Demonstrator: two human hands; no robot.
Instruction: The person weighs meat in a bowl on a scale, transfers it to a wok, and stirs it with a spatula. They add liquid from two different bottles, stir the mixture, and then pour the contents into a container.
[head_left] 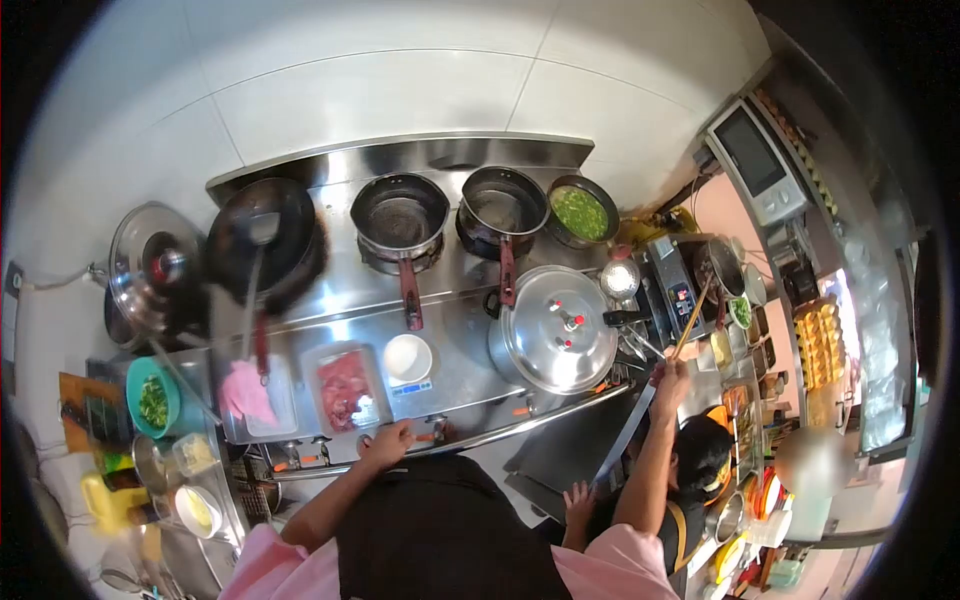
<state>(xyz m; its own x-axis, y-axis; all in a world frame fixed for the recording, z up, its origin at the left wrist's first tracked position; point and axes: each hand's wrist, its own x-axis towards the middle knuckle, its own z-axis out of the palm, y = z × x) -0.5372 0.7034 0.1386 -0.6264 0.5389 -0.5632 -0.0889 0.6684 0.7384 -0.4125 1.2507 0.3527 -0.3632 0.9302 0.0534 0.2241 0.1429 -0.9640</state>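
My left hand (388, 442) is at the stove's front edge by the steel rail, fingers curled in. Whether it grips a stove knob there is hidden. Just beyond it are a clear tray of raw meat (343, 385) and a white bowl (407, 358) on a small digital scale (411, 388). Stretched out to the right, my right hand (672, 385) is closed around long chopsticks (692, 325). Their far ends reach the rim of a dark pot (720, 265), which stands beside a black cooker with a control panel (683, 300).
Two dark pans (400, 212) (505, 202), a wok (262, 235) and a pan of green soup (580, 212) line the stove. A lidded pressure cooker (560, 330) stands in front. Another person (700, 455) is close at my right, a hand (578, 502) beneath my arm.
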